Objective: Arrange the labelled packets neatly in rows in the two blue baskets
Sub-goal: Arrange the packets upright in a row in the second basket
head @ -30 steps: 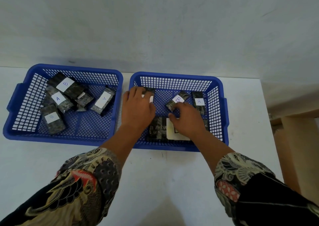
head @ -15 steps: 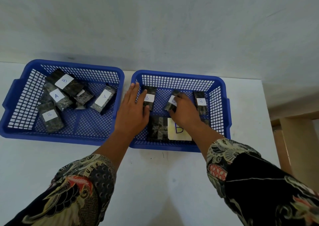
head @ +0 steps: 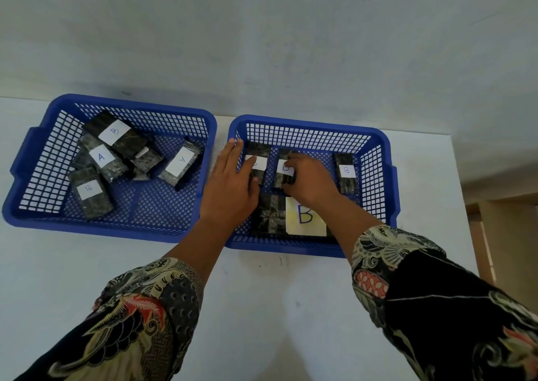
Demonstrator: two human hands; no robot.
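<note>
Left mesh basket [head: 43,162]: glossy dark packets [head: 116,159] heaped loose, white paper labels A and B. Your left hand [head: 230,188] lies flat, fingers spread, on one slim packet [head: 257,159] in the right basket [head: 378,176]. Your right hand [head: 311,179] pinches the neighbouring B packet [head: 283,171]; another B packet [head: 346,172] stands apart.

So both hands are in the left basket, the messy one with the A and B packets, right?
Not quite. The head view shows both the left hand and the right hand in the right basket, on its row of B packets. The left basket is the messy one with A and B packets, and no hand is in it.
</note>
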